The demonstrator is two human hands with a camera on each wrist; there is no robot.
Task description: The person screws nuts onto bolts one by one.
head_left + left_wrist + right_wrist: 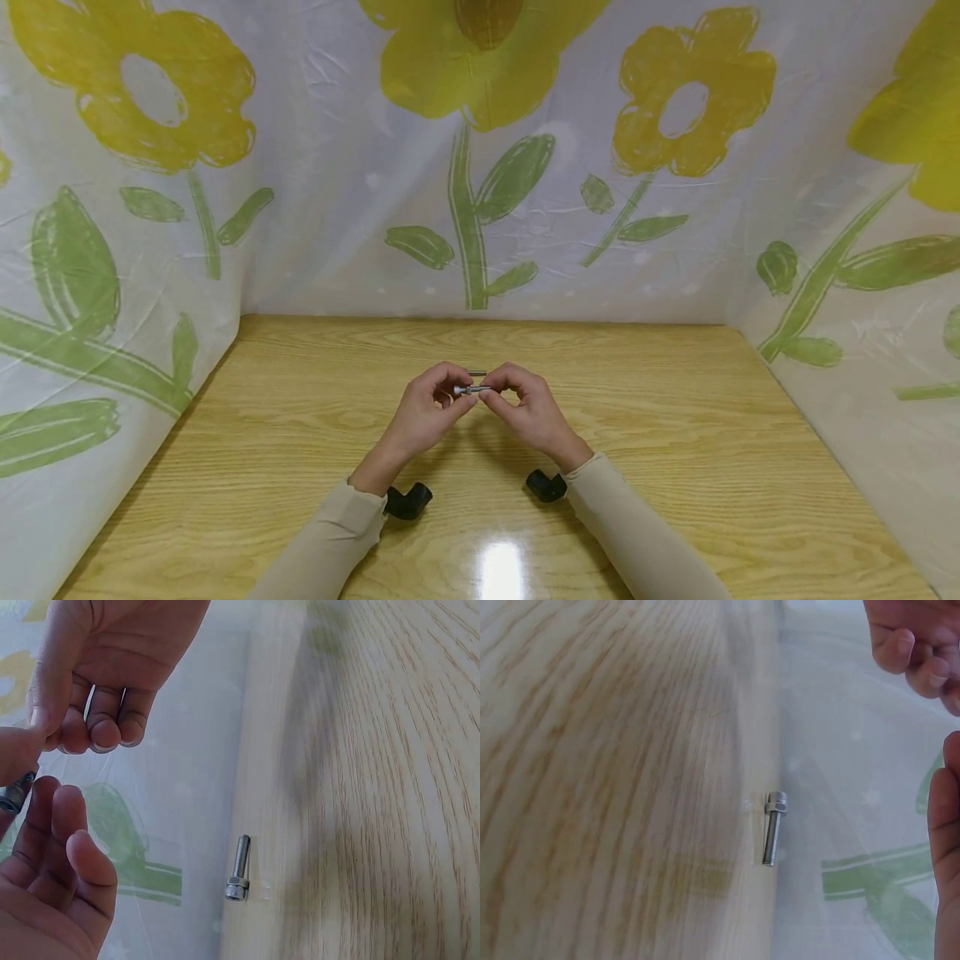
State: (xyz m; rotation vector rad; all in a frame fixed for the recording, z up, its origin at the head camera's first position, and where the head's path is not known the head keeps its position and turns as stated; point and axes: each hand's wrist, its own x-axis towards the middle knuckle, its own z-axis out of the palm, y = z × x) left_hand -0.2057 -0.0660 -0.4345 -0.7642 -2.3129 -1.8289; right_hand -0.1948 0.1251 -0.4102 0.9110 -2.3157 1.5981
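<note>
A silver bolt (471, 389) is held up level between both hands in the head view, its head pointing left. My left hand (427, 412) has thumb and fingertips around the bolt's head side. At the threaded end, my right hand (528, 408) pinches it between thumb and forefinger. Part of this bolt (13, 796) shows at the left edge of the left wrist view, partly covered by fingers. Just beyond the hands, a second bolt (239, 862) lies on the table, with a nut up against its socket head; the right wrist view shows that bolt (774, 825) too.
The wood-grain table (675, 467) extends around both forearms. A white curtain (315, 250) with yellow flowers encloses its back and sides. Black curved pieces (409, 502) sit by each wrist, and light glares off the table (501, 571) at the front.
</note>
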